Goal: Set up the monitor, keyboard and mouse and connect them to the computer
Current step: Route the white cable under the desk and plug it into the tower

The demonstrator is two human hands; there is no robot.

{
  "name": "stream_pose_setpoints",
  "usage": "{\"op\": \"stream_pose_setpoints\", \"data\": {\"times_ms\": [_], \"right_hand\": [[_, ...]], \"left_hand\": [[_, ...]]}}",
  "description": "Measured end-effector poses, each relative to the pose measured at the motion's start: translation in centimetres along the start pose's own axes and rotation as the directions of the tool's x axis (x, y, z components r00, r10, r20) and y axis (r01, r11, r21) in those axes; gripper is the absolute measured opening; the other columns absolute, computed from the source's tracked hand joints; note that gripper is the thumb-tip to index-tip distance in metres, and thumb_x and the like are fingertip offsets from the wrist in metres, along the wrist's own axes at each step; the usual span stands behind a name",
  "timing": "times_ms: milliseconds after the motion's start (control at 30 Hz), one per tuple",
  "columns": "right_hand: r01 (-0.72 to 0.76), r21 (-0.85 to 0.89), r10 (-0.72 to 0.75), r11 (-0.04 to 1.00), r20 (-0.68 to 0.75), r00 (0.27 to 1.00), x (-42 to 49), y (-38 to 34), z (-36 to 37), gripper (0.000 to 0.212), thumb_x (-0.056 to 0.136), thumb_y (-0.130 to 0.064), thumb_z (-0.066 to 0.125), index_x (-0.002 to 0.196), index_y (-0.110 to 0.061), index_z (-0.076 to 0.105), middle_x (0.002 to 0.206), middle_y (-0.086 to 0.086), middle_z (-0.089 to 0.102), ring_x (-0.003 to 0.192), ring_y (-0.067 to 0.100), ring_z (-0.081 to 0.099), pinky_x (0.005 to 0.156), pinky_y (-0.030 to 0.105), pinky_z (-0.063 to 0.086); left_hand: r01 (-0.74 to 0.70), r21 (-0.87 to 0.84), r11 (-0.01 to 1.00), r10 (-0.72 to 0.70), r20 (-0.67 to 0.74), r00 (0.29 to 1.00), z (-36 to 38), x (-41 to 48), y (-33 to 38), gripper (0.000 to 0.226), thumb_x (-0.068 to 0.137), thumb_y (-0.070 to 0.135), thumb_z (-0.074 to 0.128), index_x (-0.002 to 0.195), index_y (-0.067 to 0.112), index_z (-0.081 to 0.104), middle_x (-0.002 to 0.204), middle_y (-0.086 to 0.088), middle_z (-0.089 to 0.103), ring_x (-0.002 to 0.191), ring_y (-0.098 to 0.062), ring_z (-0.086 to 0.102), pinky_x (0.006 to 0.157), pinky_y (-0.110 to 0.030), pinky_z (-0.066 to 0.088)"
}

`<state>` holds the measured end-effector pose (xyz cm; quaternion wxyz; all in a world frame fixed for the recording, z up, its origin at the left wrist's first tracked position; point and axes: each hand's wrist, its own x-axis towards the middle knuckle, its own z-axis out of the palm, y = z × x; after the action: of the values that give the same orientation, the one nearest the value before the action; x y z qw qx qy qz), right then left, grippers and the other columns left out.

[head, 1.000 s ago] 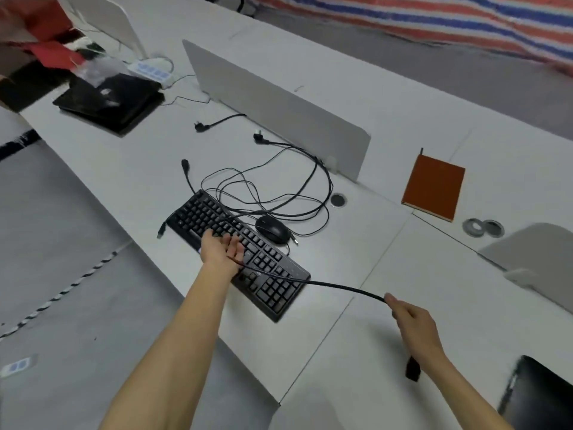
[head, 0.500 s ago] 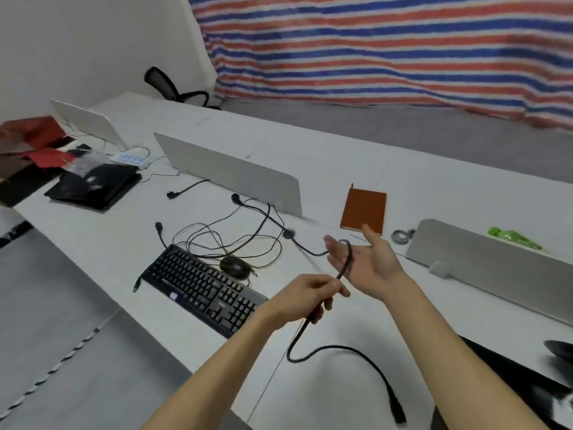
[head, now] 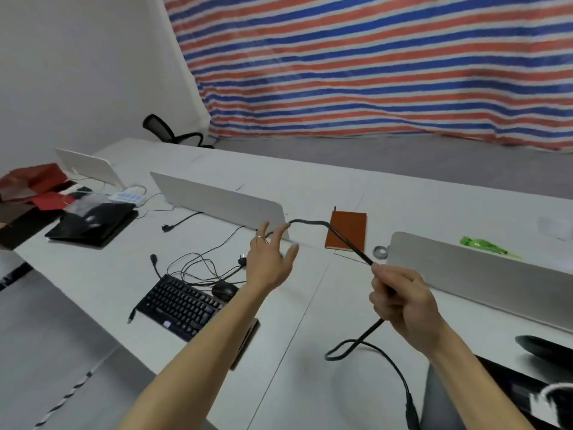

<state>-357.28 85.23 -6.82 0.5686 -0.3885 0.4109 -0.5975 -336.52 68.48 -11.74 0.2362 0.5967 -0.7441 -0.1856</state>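
Head view: the thick black cable (head: 350,244) is up in the air over the white table (head: 310,336). It looks like round, matte rubber, pretty stiff, since it keeps a sharp bend near the top. The right hand (head: 403,302) has its fingers curled round the middle of it. From there it runs up and left across the front of the orange-brown notebook (head: 347,225), kinks, and goes on to the left hand's fingertips (head: 290,224). The left hand (head: 269,262) is wide open with fingers spread and a ring on one of them; can't tell if it really touches the cable. Below the right hand the cable drops, makes a loose loop and ends in a chunky black plug (head: 412,411) at the bottom edge.

The black keyboard (head: 183,305) lies flat near the table's front edge, partly behind the left forearm. The rounded, glossy black mouse (head: 224,290) sits just behind it, next to a tangle of thin wires (head: 201,268). A pale, smooth divider panel (head: 217,200) stands behind all that
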Motion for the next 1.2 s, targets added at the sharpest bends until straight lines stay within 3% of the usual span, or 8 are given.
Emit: {"op": "stream_pose_setpoints", "data": {"times_ms": [233, 333, 433, 567, 700, 867, 1067, 1200], "right_hand": [[0.050, 0.003, -0.050, 0.999, -0.053, 0.997, -3.5, -0.4, -3.4, 0.065, 0.059, -0.057, 0.085, 0.048, -0.015, 0.037, 0.046, -0.001, 0.025, 0.042, 0.012, 0.016, 0.044, 0.021, 0.015], [0.055, 0.025, -0.052, 0.998, -0.112, 0.992, -3.8, 0.2, -4.5, 0.059, 0.065, -0.045, 0.080, 0.051, -0.011, 0.034, 0.048, 0.001, 0.022, 0.043, 0.012, 0.015, 0.044, 0.023, 0.012], [0.075, 0.143, -0.042, 0.987, -0.225, 0.973, -3.9, 0.4, -5.7, 0.070, 0.059, -0.047, 0.086, 0.063, -0.005, 0.030, 0.056, 0.003, 0.016, 0.043, 0.012, 0.013, 0.041, 0.019, 0.014], [0.075, 0.141, -0.039, 0.987, -0.239, 0.970, -4.7, 0.6, -6.6, 0.082, 0.048, -0.051, 0.093, 0.059, -0.010, 0.024, 0.055, 0.006, 0.013, 0.042, 0.011, 0.014, 0.042, 0.019, 0.013], [0.067, 0.075, -0.053, 0.995, -0.175, 0.983, -5.4, 0.0, -6.7, 0.079, 0.050, -0.050, 0.091, 0.055, -0.012, 0.022, 0.049, 0.000, 0.019, 0.043, 0.011, 0.014, 0.046, 0.026, 0.010], [0.160, 0.186, -0.096, 0.969, -0.314, 0.945, -6.0, -1.4, -8.3, 0.047, 0.066, -0.028, 0.080, 0.044, -0.022, 0.039, 0.046, -0.004, 0.022, 0.038, 0.008, 0.016, 0.043, 0.021, 0.009], [0.288, 0.238, -0.019, 0.928, -0.740, 0.672, -5.3, -0.9, -12.9, 0.043, 0.095, -0.028, 0.061, 0.059, -0.017, 0.042, 0.057, -0.002, 0.022, 0.038, 0.008, 0.014, 0.037, 0.022, 0.008], [0.133, 0.111, -0.013, 0.985, -0.715, 0.699, -3.3, 1.1, -11.3, 0.040, 0.095, -0.036, 0.063, 0.065, -0.010, 0.060, 0.053, -0.002, 0.026, 0.042, 0.009, 0.017, 0.038, 0.021, 0.013]], "left_hand": [[-0.143, 0.188, 0.972, 0.068, 0.357, 0.932, 0.3, 1.8, -1.0, 0.067, 0.091, 0.045, 0.065, 0.150, 0.043, 0.034, 0.158, -0.003, 0.032, 0.141, -0.026, 0.035, 0.111, -0.043, 0.037], [-0.138, 0.078, 0.987, 0.082, 0.493, 0.866, 2.9, 0.0, 0.8, 0.035, 0.104, 0.044, 0.042, 0.114, 0.024, 0.069, 0.108, 0.004, 0.065, 0.116, -0.022, 0.059, 0.095, -0.030, 0.044], [-0.042, -0.038, 0.998, 0.053, 0.413, 0.909, 4.5, -0.8, 1.8, 0.044, 0.107, 0.043, 0.032, 0.093, 0.015, 0.062, 0.079, 0.008, 0.073, 0.089, -0.014, 0.067, 0.090, -0.038, 0.052], [-0.052, -0.103, 0.993, 0.084, 0.330, 0.940, 4.9, 0.2, 3.3, 0.064, 0.094, 0.037, 0.064, 0.148, 0.024, 0.030, 0.141, -0.010, 0.052, 0.127, -0.027, 0.053, 0.105, -0.045, 0.046], [-0.258, -0.040, 0.965, 0.250, 0.428, 0.869, 5.8, 1.7, 5.0, 0.083, 0.085, 0.043, 0.073, 0.152, 0.046, 0.025, 0.157, -0.009, 0.029, 0.144, -0.027, 0.031, 0.113, -0.043, 0.034], [-0.326, 0.043, 0.944, 0.253, 0.540, 0.803, 9.1, 1.1, 4.9, 0.034, 0.098, 0.057, 0.040, 0.089, 0.036, 0.065, 0.108, 0.006, 0.069, 0.105, -0.020, 0.061, 0.093, -0.041, 0.050], [-0.248, 0.199, 0.948, 0.133, 0.460, 0.878, 8.3, 0.4, -1.7, 0.035, 0.104, 0.048, 0.032, 0.092, 0.022, 0.051, 0.082, 0.000, 0.060, 0.079, -0.025, 0.058, 0.073, -0.042, 0.050], [-0.361, 0.054, 0.931, 0.331, 0.293, 0.897, 5.1, 0.2, 4.0, 0.030, 0.104, 0.047, 0.035, 0.085, 0.026, 0.044, 0.067, 0.004, 0.055, 0.065, -0.022, 0.052, 0.056, -0.036, 0.034]]}}
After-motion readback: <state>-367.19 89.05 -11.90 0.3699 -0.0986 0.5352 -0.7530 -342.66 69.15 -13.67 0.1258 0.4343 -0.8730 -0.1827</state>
